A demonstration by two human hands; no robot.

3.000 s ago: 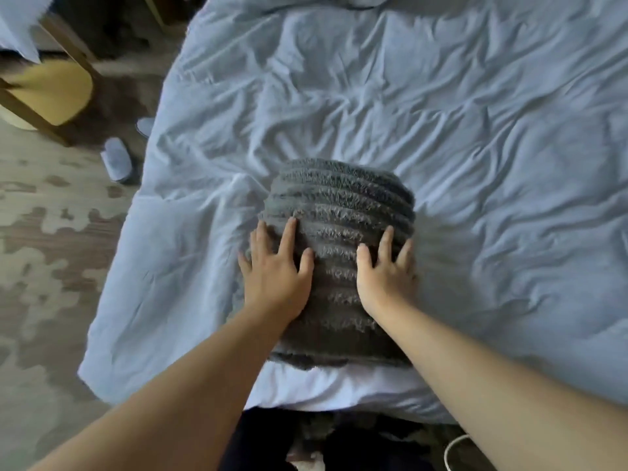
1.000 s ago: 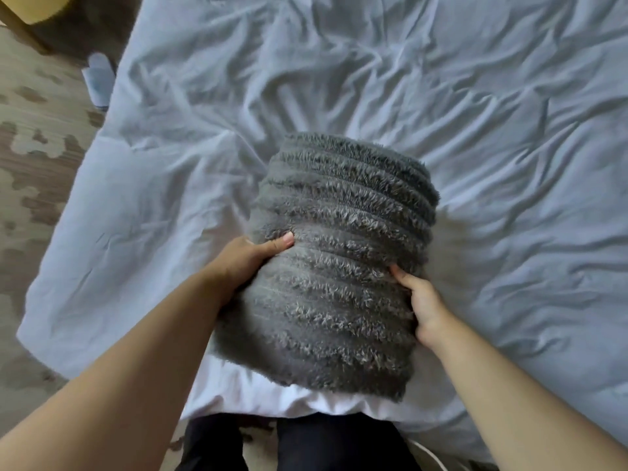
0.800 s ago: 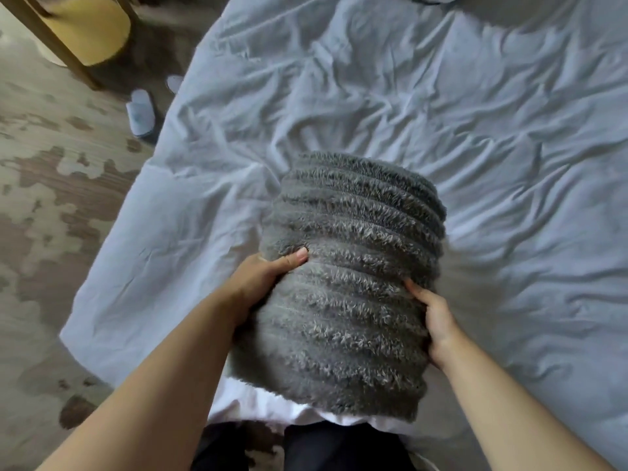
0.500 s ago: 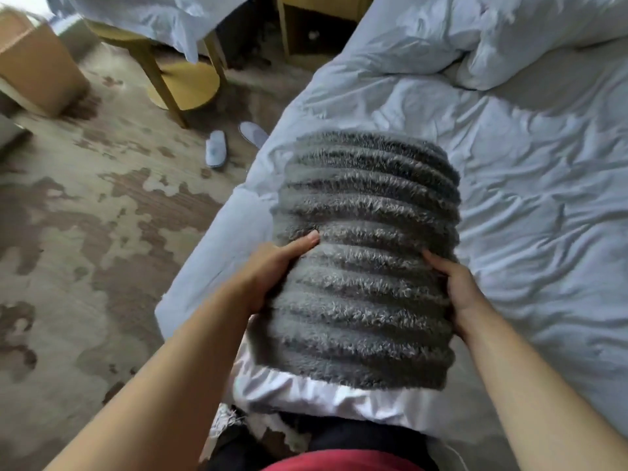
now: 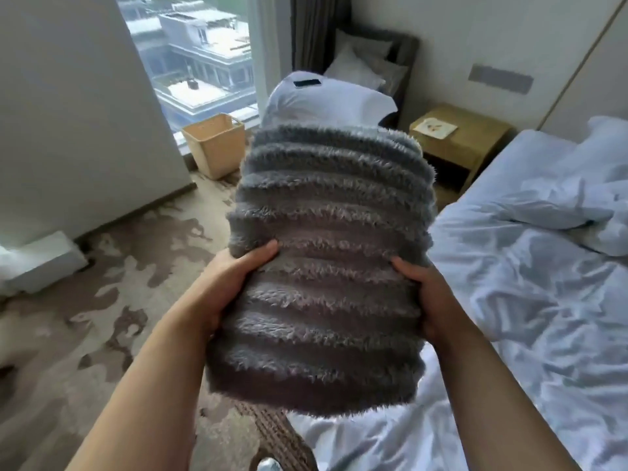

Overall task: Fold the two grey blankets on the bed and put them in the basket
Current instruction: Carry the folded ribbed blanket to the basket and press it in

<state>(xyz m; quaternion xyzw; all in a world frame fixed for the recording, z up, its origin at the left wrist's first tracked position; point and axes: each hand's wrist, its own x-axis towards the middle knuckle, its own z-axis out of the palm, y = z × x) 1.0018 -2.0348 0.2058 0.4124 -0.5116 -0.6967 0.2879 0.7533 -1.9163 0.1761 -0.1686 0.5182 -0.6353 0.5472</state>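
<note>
Holding a folded grey blanket (image 5: 326,266) up in mid-frame, clear of the rumpled white bed (image 5: 530,300) along the right side of the frame. Gripping the blanket's left edge with the left hand (image 5: 234,280), thumb laid over the ribbed top face, fingers hidden underneath. Clasping the opposite edge with the right hand (image 5: 428,294) the same way, thumb on top. Tan basket (image 5: 214,147) on the patterned carpet (image 5: 102,317) in the upper left-centre of the frame, just beside the window (image 5: 197,56), well apart from the blanket; inside of it too hidden to tell. White pillow (image 5: 326,103) behind the blanket's top edge; wooden nightstand (image 5: 455,144) at upper right, beside the bed.
</note>
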